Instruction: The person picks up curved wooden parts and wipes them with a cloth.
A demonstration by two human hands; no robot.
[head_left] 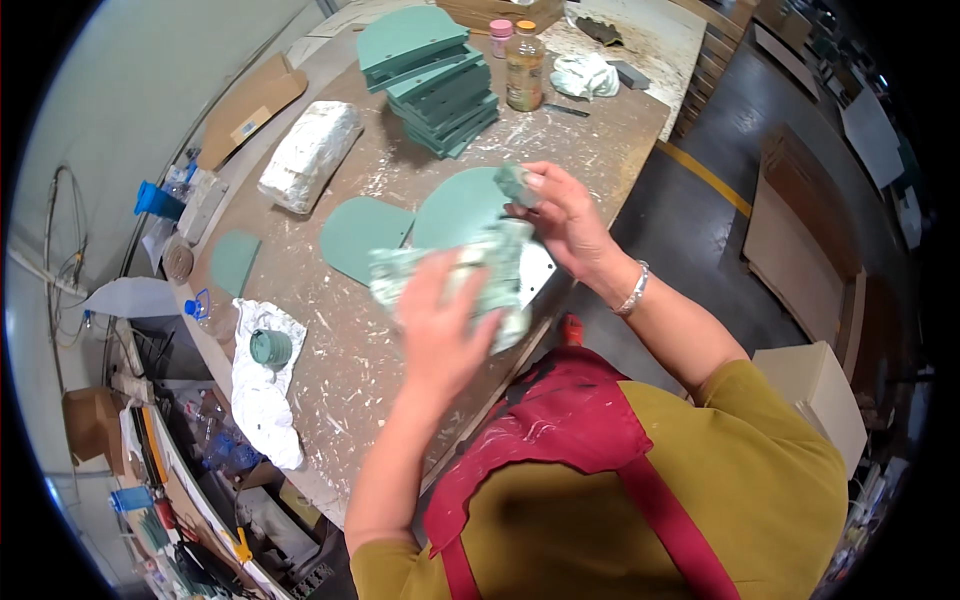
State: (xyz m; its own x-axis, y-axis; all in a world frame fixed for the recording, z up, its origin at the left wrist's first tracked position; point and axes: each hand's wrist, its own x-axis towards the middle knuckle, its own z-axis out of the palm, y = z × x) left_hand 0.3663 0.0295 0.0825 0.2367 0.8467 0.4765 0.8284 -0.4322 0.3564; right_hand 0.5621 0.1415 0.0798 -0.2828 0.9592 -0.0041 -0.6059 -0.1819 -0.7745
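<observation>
My left hand [440, 320], blurred by motion, is closed over a crumpled, green-stained cloth [512, 265] at the near side of the table. Some of its fingertips sink into the folds. Pinched in my right hand [570, 215] is a small green-smeared pad [514, 186], raised above the right part of a rounded green panel [460, 200]. The cloth covers much of this panel. A bare white corner with dark holes [540, 270] shows between the cloth and my right wrist. Touching the panel on its left lies another rounded green panel [358, 235].
A stack of green panels [440, 90] stands farther back, near a bottle with an orange cap [525, 68] and a white rag [585, 76]. A wrapped white bundle [312, 155] lies left of it. An open green jar [270, 347] rests on a white cloth [262, 415].
</observation>
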